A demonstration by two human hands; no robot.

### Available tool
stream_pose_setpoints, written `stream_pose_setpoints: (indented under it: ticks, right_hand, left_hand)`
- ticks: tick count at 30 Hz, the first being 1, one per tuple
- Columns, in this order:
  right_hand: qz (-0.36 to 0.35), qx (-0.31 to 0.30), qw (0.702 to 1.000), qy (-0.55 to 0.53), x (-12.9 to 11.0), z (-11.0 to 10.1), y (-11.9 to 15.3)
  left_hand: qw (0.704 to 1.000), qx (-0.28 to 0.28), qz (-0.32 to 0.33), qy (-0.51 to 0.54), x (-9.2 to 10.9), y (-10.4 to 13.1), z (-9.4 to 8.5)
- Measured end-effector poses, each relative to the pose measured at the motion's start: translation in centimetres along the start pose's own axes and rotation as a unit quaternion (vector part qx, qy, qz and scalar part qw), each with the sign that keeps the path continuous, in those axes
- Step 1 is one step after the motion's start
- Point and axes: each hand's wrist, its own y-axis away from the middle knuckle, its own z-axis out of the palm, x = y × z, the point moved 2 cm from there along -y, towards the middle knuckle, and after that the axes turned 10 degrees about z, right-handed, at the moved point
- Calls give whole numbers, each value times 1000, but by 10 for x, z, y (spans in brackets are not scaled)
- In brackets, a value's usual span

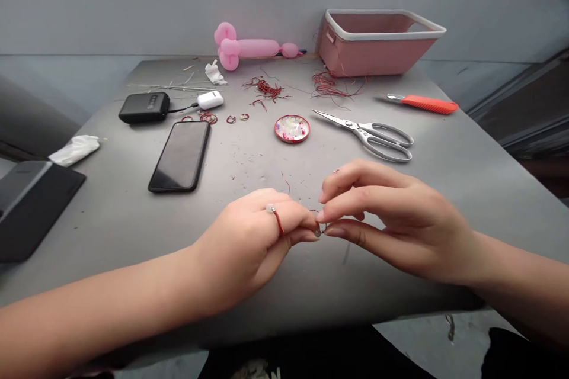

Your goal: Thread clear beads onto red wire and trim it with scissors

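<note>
Near the front of the table, my left hand [255,237] pinches a small beaded wire ring [323,228] between thumb and forefinger. A red ring with a pale bead [277,219] is worn on that hand. From the other side, my right hand [391,219] has its thumb and forefinger closed on the same thin loop, its other fingers curled loosely above. The fingertips hide most of the loop. Beyond my hands lies a round red-rimmed dish [292,129] of small beads. Silver scissors [367,133] with grey handles rest to its right.
A phone [181,157], black power bank [144,108] and white earphone case [210,99] lie left, by several small red rings [208,118]. Red wire scraps [269,90], a pink balloon [258,48], a pink basket [377,53] and an orange-handled cutter [429,104] are farther back.
</note>
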Motion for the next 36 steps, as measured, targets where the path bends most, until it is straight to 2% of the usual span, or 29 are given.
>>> stream_pose_setpoints:
  ticks: [2,6,9,11,15,17,19,21,23,25,28,31,33,35,36]
  right_hand:
    - [-12,-26,999,14,2,-2,0]
    - [-44,-82,996,5,7,-1,0]
    - [-71,-94,993,11,8,3,2]
    - [-75,-94,993,9,7,6,5]
    - [-42,-107,993,-31,0,8,10]
    - [-3,-113,991,-76,-5,6,10]
    - [76,-116,977,-162,-8,3,7]
    - [189,-133,934,-273,-5,3,3]
    - [283,-156,874,-363,1,5,0]
    - [332,-165,834,-409,10,8,-2]
    - [358,-146,826,-410,20,11,-5]
    - [360,-129,848,-368,22,11,-7]
    - [343,-111,879,-313,20,10,-7]
    - [312,-85,915,-242,16,10,-5]
    - [292,-69,933,-199,15,11,-4]
  left_hand:
    - [1000,-5,10,-18,1,1,3]
    - [1000,-20,-19,1,1,0,4]
    - [990,-59,-91,91,-1,-1,3]
    - [968,-90,-156,172,-3,-2,3]
    - [898,-104,-258,341,-2,-3,4]
    - [845,-95,-298,434,0,-3,6]
    - [779,-77,-335,524,0,-2,11]
    - [715,-49,-367,593,-1,1,17]
    - [680,-21,-390,620,-6,4,23]
    - [675,-3,-399,621,-13,6,28]
    - [674,13,-400,621,-25,8,34]
    - [669,15,-391,632,-35,8,38]
    - [673,15,-385,631,-37,7,38]
    - [690,12,-384,613,-38,7,37]
    - [710,6,-383,591,-37,6,36]
